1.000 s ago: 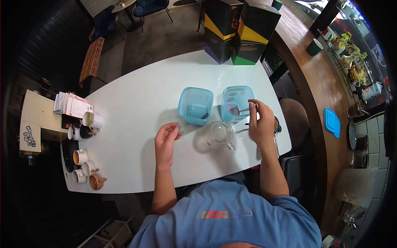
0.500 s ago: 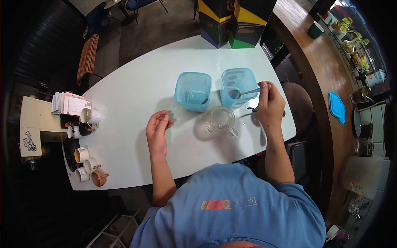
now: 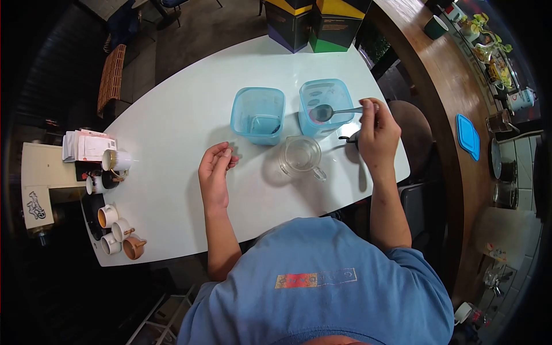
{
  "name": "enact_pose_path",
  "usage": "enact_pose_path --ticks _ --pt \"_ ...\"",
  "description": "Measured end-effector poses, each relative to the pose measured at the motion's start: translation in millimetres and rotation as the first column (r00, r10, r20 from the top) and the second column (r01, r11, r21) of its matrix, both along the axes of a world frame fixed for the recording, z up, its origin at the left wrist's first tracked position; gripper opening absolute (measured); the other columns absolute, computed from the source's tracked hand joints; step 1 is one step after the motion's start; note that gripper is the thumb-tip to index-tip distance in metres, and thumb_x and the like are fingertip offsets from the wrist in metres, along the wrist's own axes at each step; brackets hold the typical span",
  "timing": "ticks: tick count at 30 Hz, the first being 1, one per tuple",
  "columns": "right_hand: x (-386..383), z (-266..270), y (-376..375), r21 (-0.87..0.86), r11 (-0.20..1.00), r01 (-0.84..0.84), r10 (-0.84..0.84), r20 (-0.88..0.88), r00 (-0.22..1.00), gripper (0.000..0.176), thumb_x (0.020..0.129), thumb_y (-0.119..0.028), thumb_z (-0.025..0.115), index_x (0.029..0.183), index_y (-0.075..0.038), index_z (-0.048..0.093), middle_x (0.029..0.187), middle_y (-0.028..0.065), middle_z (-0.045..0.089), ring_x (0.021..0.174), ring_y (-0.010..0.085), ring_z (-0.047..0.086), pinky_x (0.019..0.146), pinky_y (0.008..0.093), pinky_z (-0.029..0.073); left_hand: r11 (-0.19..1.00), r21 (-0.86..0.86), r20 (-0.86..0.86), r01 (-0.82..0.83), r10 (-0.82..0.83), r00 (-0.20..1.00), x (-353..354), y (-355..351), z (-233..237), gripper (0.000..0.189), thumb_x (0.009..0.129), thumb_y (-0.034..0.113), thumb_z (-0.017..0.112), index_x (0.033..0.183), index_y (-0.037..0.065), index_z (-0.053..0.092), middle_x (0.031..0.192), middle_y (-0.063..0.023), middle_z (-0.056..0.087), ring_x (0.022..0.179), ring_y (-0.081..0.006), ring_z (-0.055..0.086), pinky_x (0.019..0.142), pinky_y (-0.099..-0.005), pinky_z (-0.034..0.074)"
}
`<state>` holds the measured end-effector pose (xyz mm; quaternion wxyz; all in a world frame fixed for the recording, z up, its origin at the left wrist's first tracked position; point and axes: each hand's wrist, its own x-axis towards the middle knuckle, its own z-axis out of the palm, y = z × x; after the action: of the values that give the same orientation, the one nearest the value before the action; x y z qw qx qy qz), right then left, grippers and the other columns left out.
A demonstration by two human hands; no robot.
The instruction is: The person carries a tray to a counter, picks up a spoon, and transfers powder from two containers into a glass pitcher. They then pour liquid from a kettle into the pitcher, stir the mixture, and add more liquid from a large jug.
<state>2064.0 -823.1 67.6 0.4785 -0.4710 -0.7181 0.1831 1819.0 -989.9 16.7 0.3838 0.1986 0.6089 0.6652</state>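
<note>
My right hand [image 3: 379, 131] is closed on the handle of a metal spoon [image 3: 325, 112], whose bowl is over the opening of the right blue container [image 3: 326, 87]. A second blue container [image 3: 259, 112] stands to its left. My left hand [image 3: 216, 172] hovers above the white table, left of the glass jug, fingers curled; whether it holds anything is hidden. Between my hands, the clear glass jug [image 3: 301, 156] stands in front of the containers. A dark-handled object [image 3: 349, 140] lies beside my right hand, partly covered by it.
Several mugs [image 3: 134, 247] stand at the white table's [image 3: 167, 190] left edge, near stacked papers [image 3: 91, 146]. Black boxes with coloured corners [image 3: 335, 29] stand at the far edge. A blue lid [image 3: 468, 137] lies on the wooden counter [image 3: 440, 103] at right.
The spoon has risen from inside the right container to its opening and lies more level. The whole view has shifted slightly. My left hand keeps its curled pose.
</note>
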Motion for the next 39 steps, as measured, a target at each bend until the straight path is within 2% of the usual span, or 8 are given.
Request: enact_pose_path --ticks 1,2,4,17,30,33,35,39 --pt "-3 -2 -1 0.000 1.000 0.007 -0.007 0.054 0.999 0.015 0.089 -0.013 0.055 0.089 -0.001 0.063 0.070 0.0140 0.061 0.062 0.0260 0.060 0.060 0.0340 0.045 1.000 0.002 -0.003 0.004 -0.004 1.000 0 0 0 0.024 0.088 0.012 0.056 0.108 -0.001 0.056 0.097 -0.0081 0.059 0.081 -0.0131 0.057 0.075 -0.0265 0.044" --pt "-6 -4 -1 -0.004 1.000 0.010 -0.010 0.052 0.999 0.015 0.089 -0.013 0.055 0.089 -0.001 0.063 0.070 0.0140 0.061 0.062 0.0260 0.060 0.060 0.0340 0.045 1.000 -0.002 -0.005 0.007 -0.007 1.000 0 1 -1 0.024 0.088 0.012 0.056 0.108 -0.001 0.056 0.097 -0.0081 0.059 0.081 -0.0131 0.057 0.075 -0.0265 0.044" --pt "-12 -7 0 0.164 0.986 -0.014 -0.011 0.149 0.989 0.012 0.088 -0.012 0.056 0.088 -0.002 0.063 0.068 0.0120 0.061 0.064 0.0259 0.058 0.065 0.0356 0.043 1.000 -0.021 -0.006 0.011 -0.011 1.000 -1 1 -2 0.024 0.088 0.012 0.057 0.108 -0.001 0.056 0.097 -0.0080 0.059 0.081 -0.0130 0.057 0.075 -0.0264 0.044" --pt "-22 -14 5 0.096 0.995 -0.027 0.014 0.138 0.990 0.011 0.086 -0.013 0.059 0.086 -0.002 0.062 0.066 0.0090 0.060 0.062 0.0239 0.055 0.064 0.0347 0.041 0.994 -0.109 0.026 0.007 -0.005 1.000 -4 10 -5 0.024 0.088 0.011 0.057 0.109 -0.001 0.055 0.098 -0.0088 0.058 0.081 -0.0138 0.056 0.075 -0.0268 0.044" --pt "-20 -8 3 -0.015 1.000 -0.028 0.028 0.055 0.998 0.014 0.087 -0.013 0.058 0.086 0.000 0.062 0.069 0.0118 0.062 0.065 0.0248 0.060 0.063 0.0335 0.044 0.996 -0.087 0.021 0.010 -0.008 1.000 -3 17 -3 0.024 0.088 0.010 0.055 0.109 -0.001 0.055 0.099 -0.0082 0.058 0.081 -0.0140 0.056 0.075 -0.0274 0.044" --pt "-16 -10 3 -0.093 0.995 0.034 -0.035 -0.009 0.999 0.016 0.088 -0.014 0.057 0.087 0.001 0.062 0.066 0.0118 0.061 0.058 0.0207 0.059 0.056 0.0300 0.044 0.996 -0.086 0.023 0.013 -0.011 1.000 -3 13 -4 0.024 0.088 0.010 0.055 0.109 -0.001 0.055 0.099 -0.0086 0.058 0.081 -0.0139 0.056 0.076 -0.0271 0.044" --pt "-13 -9 2 -0.147 0.988 0.057 -0.071 -0.094 0.993 0.019 0.089 -0.015 0.056 0.089 0.002 0.063 0.063 0.0094 0.060 0.053 0.0128 0.057 0.050 0.0258 0.042 0.997 -0.078 0.022 0.018 -0.017 1.000 -3 10 -3 0.024 0.088 0.011 0.056 0.109 -0.002 0.055 0.099 -0.0088 0.058 0.081 -0.0138 0.056 0.076 -0.0270 0.044" --pt "-3 -7 2 -0.121 0.991 0.060 -0.088 -0.240 0.967 0.021 0.093 -0.017 0.054 0.091 0.002 0.063 0.063 0.0034 0.059 0.056 0.0057 0.053 0.052 0.0214 0.041 0.998 -0.068 0.006 0.014 -0.014 1.000 -5 7 -1 0.025 0.088 0.012 0.056 0.109 -0.002 0.055 0.099 -0.0089 0.058 0.081 -0.0131 0.056 0.075 -0.0265 0.044"
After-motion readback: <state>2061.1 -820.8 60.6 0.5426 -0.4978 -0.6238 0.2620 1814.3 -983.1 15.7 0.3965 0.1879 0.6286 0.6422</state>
